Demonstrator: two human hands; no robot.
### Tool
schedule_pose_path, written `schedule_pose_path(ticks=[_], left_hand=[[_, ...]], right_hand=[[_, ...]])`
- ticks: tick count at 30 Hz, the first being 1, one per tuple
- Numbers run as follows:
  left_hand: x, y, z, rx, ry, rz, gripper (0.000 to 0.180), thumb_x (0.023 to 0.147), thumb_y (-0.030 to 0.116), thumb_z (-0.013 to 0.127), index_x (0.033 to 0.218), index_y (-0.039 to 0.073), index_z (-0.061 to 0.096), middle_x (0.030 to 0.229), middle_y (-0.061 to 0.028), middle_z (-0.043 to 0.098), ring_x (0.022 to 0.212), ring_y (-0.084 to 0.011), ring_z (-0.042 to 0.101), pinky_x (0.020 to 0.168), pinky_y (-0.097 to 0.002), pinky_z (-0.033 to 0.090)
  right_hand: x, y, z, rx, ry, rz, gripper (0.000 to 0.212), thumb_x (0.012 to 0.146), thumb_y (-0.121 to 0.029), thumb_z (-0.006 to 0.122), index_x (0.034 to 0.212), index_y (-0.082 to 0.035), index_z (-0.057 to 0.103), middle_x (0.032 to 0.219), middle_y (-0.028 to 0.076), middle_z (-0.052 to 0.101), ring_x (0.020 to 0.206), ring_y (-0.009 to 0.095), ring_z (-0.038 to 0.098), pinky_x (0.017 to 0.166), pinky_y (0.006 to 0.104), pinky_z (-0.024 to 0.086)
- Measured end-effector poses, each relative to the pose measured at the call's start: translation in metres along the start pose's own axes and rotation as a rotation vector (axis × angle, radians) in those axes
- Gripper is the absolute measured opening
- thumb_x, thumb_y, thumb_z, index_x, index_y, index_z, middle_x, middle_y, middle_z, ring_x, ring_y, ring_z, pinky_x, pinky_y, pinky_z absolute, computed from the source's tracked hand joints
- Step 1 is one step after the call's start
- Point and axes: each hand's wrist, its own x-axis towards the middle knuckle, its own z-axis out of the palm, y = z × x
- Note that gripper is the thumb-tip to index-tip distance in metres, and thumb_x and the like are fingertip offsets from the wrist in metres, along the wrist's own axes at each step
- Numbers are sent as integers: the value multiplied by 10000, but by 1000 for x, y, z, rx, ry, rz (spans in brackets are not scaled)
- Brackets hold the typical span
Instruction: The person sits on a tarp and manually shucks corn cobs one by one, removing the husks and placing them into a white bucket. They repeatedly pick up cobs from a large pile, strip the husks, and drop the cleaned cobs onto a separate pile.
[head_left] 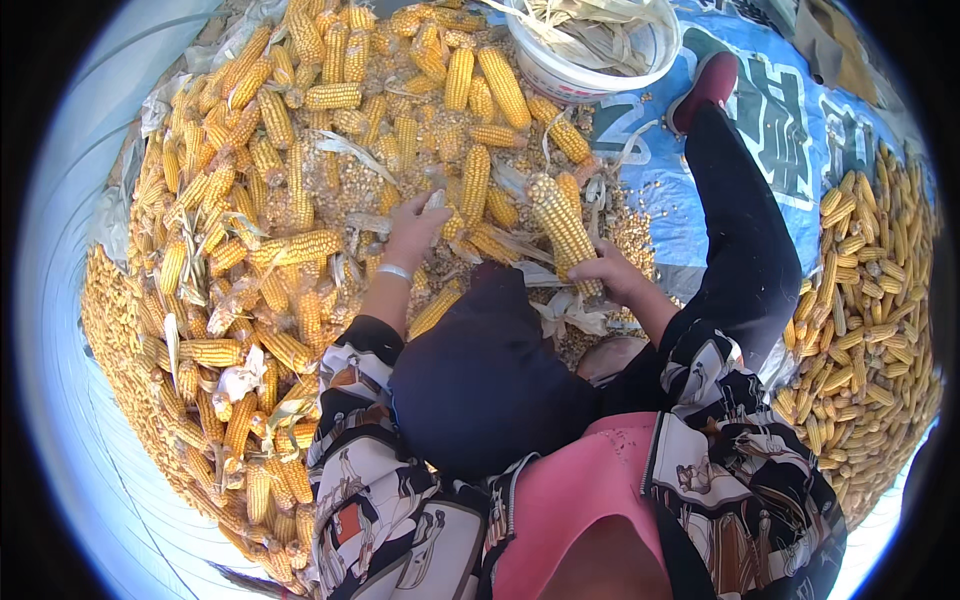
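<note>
My right hand point(612, 272) grips the lower end of a yellow ear of corn point(558, 220), which tilts up and to the left with its kernels bare of husk. Over the pile, left of my bent knee, my left hand point(410, 232) has its fingers curled at a pale, husk-like tip point(436, 200). What it holds is partly hidden by the fingers. Loose kernels, dry husks and more ears lie around both hands.
A large heap of corn ears point(290, 250) spreads on the left and ahead. At the far side stands a white tub point(590, 88) holding dry husks. My outstretched leg point(740, 210) crosses a blue printed sheet point(655, 130). Another corn pile point(865, 320) lies on the right.
</note>
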Motion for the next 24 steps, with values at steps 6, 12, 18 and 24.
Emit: schedule_pose_path(ticks=[6,12,18,24], left_hand=[[-103,119,28,29,-486,-190,557,859,227,668,1368,59,512,1253,-78,584,1145,-188,531,799,-373,506],[-179,193,124,437,-570,-277,580,858,327,702,1309,2,538,1379,-133,519,1231,-240,508,1025,-426,393],[-248,229,264,858,-405,-85,626,859,361,693,1342,12,502,1412,-164,476,1274,-245,464,1054,-452,358],[-353,281,491,326,-1171,319,461,931,318,624,1250,-1,529,1132,-77,651,955,-180,678,807,-325,569]], right_hand=[[-63,-8,35,292,-159,-77,544,705,-107,721,1201,2,528,963,98,632,861,204,632,794,341,518],[-129,-25,50,476,-303,-103,458,750,-150,695,1158,-10,541,920,98,638,828,223,645,751,363,546],[-228,-34,3,661,-268,-153,476,798,-163,650,1239,-17,547,1046,138,660,928,256,657,826,432,535],[-423,-60,-157,777,231,-693,484,822,-270,672,1242,-80,525,1022,117,643,919,282,633,657,405,545]])
